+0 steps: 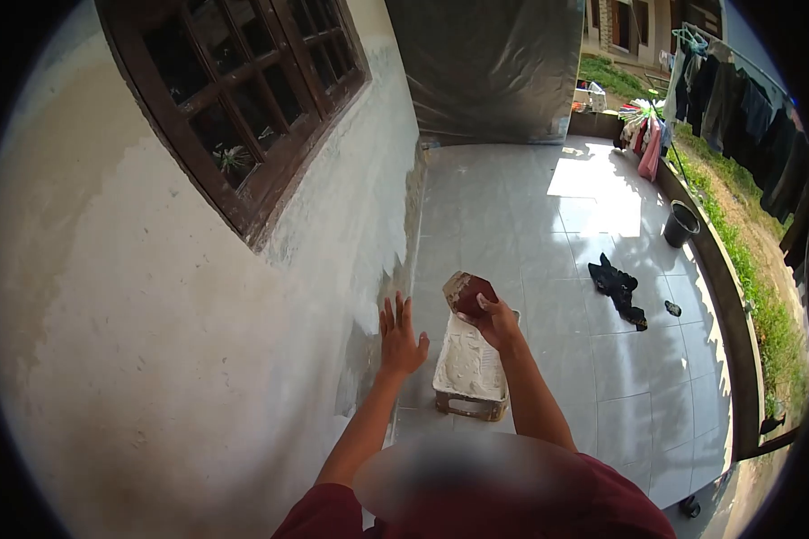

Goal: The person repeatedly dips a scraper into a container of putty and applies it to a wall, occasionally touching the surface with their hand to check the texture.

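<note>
My left hand (pixel 401 342) is raised beside the lower part of the wall (pixel 270 359), fingers spread and nothing in them. In my right hand (pixel 493 319) is a flat, angular reddish-brown piece (pixel 473 297) with pale smears along its left side, gripped at its right edge. Below that hand stands a paint tray (pixel 448 395) holding a thick white paste (pixel 469 361), and the brown piece overlaps its far end in this view. White coating covers much of the wall, with a ragged edge above a bare grey strip near the floor.
A dark wooden window (pixel 234 99) is set in the wall at left. Grey tiles (pixel 548 359) form the floor. On them lie a black cloth (pixel 617 286) and, farther right, a black bucket (pixel 681 224). Laundry (pixel 737 108) hangs beyond the low ledge (pixel 724 305).
</note>
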`<state>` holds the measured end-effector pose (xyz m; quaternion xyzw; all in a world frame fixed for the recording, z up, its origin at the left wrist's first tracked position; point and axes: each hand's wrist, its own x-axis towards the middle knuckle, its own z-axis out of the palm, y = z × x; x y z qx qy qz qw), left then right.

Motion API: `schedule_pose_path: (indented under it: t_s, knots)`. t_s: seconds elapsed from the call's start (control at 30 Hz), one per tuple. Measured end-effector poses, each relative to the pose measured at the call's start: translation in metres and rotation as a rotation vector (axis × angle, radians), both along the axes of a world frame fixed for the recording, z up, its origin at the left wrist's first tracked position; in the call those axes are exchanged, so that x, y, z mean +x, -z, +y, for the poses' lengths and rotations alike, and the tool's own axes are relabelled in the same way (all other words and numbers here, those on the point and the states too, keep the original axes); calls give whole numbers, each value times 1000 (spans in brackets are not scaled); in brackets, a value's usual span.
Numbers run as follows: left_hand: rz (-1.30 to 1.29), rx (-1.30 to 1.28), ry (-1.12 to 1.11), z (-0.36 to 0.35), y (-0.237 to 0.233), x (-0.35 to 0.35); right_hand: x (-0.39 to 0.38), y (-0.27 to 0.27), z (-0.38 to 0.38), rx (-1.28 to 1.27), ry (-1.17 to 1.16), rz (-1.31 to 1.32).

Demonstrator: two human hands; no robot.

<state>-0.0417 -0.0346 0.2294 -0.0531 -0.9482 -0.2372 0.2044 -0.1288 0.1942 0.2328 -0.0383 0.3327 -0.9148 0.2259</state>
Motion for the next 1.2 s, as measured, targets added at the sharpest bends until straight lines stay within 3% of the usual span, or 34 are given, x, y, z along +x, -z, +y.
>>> schedule_pose_path:
  t_s: [0.13,0.33,0.73,0.87,0.93,1.0,1.07,1.2]
  knots:
    - [207,-107,-110,-39,-80,11,-8,-77,-61,-60,-82,193]
    - [473,-256,-226,-89,-205,82,18,-183,-152,-199,-278,444]
    - [727,-547,-523,-119,-328,255,156,-321,-263,-418,-478,754]
    - [742,-648,-616,-122,-349,310,212,-347,-288,-411,-345,869]
    - [722,-690,-678,-122,-359,340,238,-355,-301,-374,-87,1101]
    - [737,-727,-702,-126,-367,367,263,-365,-313,-358,-25,1104]
    - [773,-759,-742,-127,-374,391,278,-374,-329,-258,587,1476]
    - [799,-819,-855,-132,-383,437,308,-387,-352,-202,837,1611]
